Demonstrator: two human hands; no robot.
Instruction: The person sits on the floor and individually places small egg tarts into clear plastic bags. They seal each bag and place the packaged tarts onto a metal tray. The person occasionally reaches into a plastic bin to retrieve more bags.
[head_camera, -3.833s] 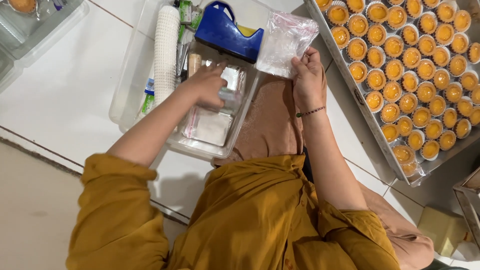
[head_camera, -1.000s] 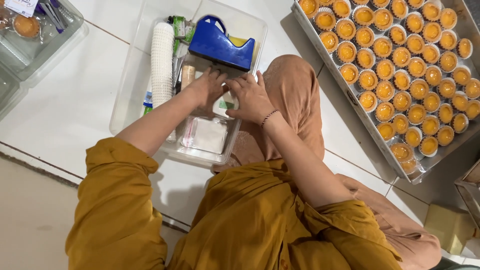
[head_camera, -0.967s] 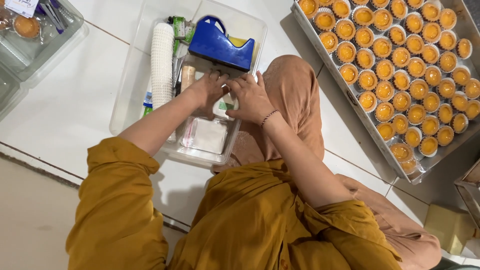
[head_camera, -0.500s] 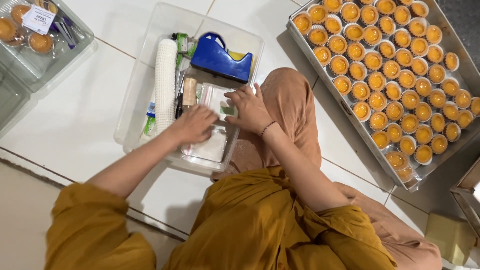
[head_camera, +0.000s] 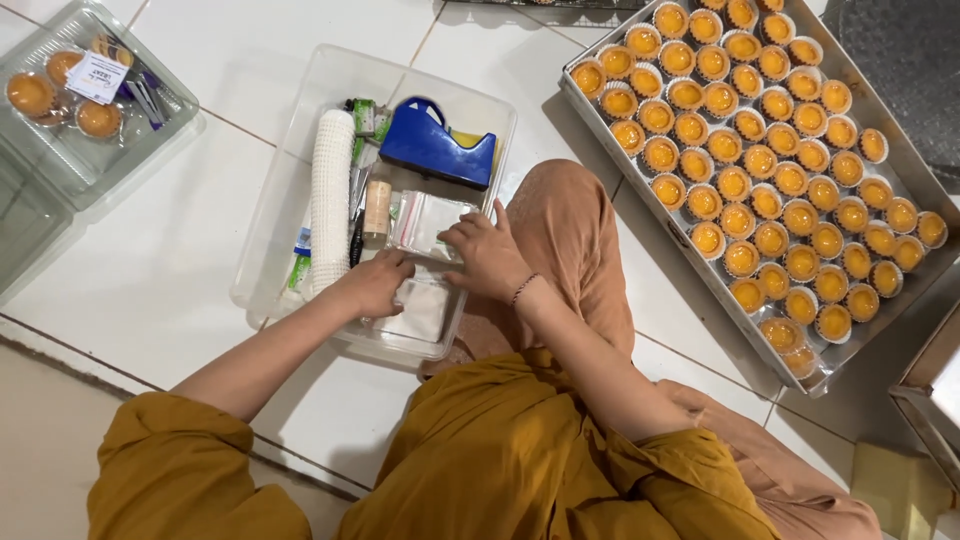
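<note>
Clear plastic bags (head_camera: 430, 225) lie in a clear plastic bin (head_camera: 290, 130) at centre frame, on the tiled floor. The left hand (head_camera: 375, 285) rests curled on them, its grip hard to tell; the right hand (head_camera: 487, 255) presses them flat, fingers spread. A blue tape dispenser (head_camera: 435, 150) sits just above; a tray of tarts (head_camera: 900, 150) fills the upper right.

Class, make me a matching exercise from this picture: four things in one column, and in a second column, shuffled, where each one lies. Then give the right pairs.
Things:
1. blue tape dispenser
2. metal tray of yellow tarts
3. roll of white cups
4. clear lidded box with a label

Places:
A. far left on the floor tiles
B. left side of the clear tub
C. top of the clear tub
D. right of the person's knee

Pairs: 1-C, 2-D, 3-B, 4-A
</note>
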